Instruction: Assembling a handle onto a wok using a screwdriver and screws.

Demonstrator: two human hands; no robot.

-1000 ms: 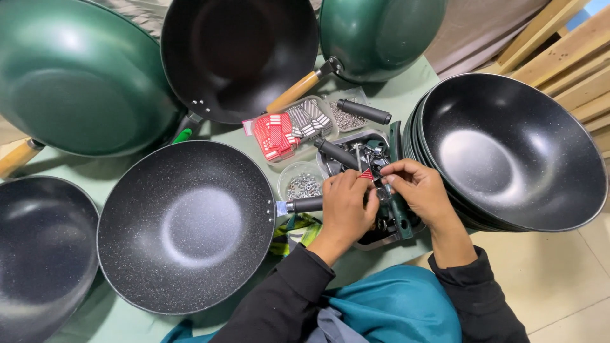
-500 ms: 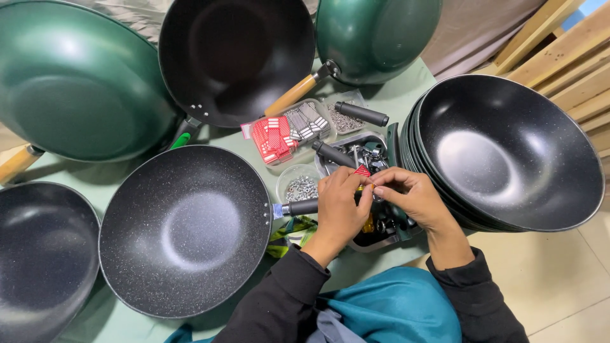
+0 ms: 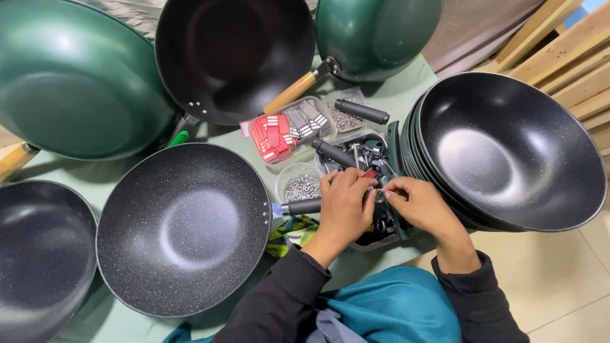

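I am pinching a small metal fitting (image 3: 379,194) between the fingertips of both hands, my left hand (image 3: 346,206) curled over it from one side and my right hand (image 3: 416,206) closing on it from the other; both are grasping, though the fitting is mostly hidden and I cannot tell its exact shape. A red part (image 3: 368,173) is showing just above my left fingers. The fitting is sitting over the tray (image 3: 393,141) of loose hardware, between the speckled pan (image 3: 184,228) on my left and the stack of pans (image 3: 508,152) on my right. I am judging it light, stiff and smooth, likely to slip, so a fingertip pinch at its edges seems the right hold. Its long axis I cannot make out. Just below my left hand the speckled pan's handle stub (image 3: 298,207) is pointing right, toward my hands, its axis running left to right across the green table (image 3: 394,95). Beyond lie a black handle (image 3: 337,154) slanting across the tray, a dish of washers (image 3: 301,187), a box of red and grey clips (image 3: 286,130), another black handle (image 3: 362,112), and three more pans (image 3: 235,57) leaning at the back.
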